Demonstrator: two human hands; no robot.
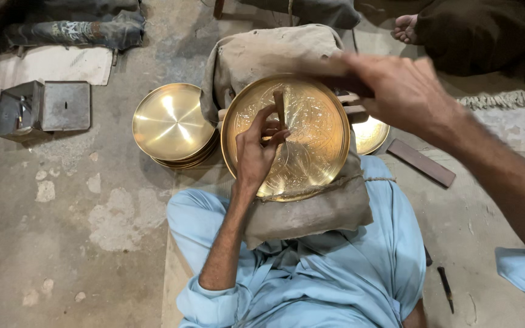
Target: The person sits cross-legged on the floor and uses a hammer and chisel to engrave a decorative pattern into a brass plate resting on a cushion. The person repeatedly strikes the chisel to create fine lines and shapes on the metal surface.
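Note:
A round engraved brass plate (pixel 311 130) rests tilted on a sack-covered cushion (pixel 262 51) over my lap. My left hand (pixel 256 152) lies on the plate and pinches a short chisel (pixel 279 106) upright against the engraved surface. My right hand (pixel 396 91) hovers above the plate's upper right rim, blurred by motion. Its fingers are curled around a dark tool that looks like a small hammer (pixel 341 84), which is mostly hidden under the hand.
A stack of plain brass plates (pixel 171 124) sits left of the cushion, and another brass plate (pixel 375 133) peeks out on the right. A metal box (pixel 44 109) stands far left. A flat bar (pixel 423 163) and a dark tool (pixel 446 288) lie on the concrete floor. Another person's foot (pixel 407 27) shows at the top right.

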